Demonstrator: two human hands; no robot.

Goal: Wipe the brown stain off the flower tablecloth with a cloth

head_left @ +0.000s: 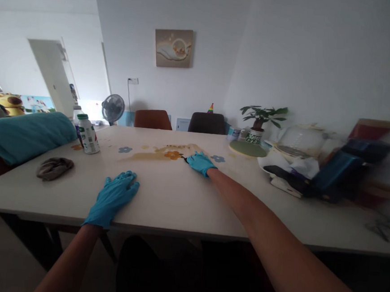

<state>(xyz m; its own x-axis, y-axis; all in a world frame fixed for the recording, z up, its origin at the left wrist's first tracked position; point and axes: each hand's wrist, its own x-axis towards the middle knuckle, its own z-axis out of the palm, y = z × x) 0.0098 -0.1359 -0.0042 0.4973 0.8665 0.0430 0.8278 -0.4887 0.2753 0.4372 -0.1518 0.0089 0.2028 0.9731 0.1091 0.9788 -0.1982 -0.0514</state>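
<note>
My left hand [114, 199], in a blue glove, lies flat near the front edge of the white table [176, 207], fingers stretched out and holding nothing. Farther out, my gloved right hand [200, 163] is closed low over the tabletop. A small dark tip [183, 158] pokes out at its fingers; the rest of what it grips is hidden. Just left of that tip is an orange flower print [173, 155]. Around the flower spreads a yellowish-brown wet-looking smear [140, 156], with more of it behind my right hand.
On the left are a crumpled grey-brown cloth [55, 169] and a white bottle with a green cap [88, 135], another bottle behind it. A potted plant [255, 135], a round green mat [248, 148], a glass pot [300, 140] and blurred clutter crowd the right. Chairs [153, 119] stand beyond.
</note>
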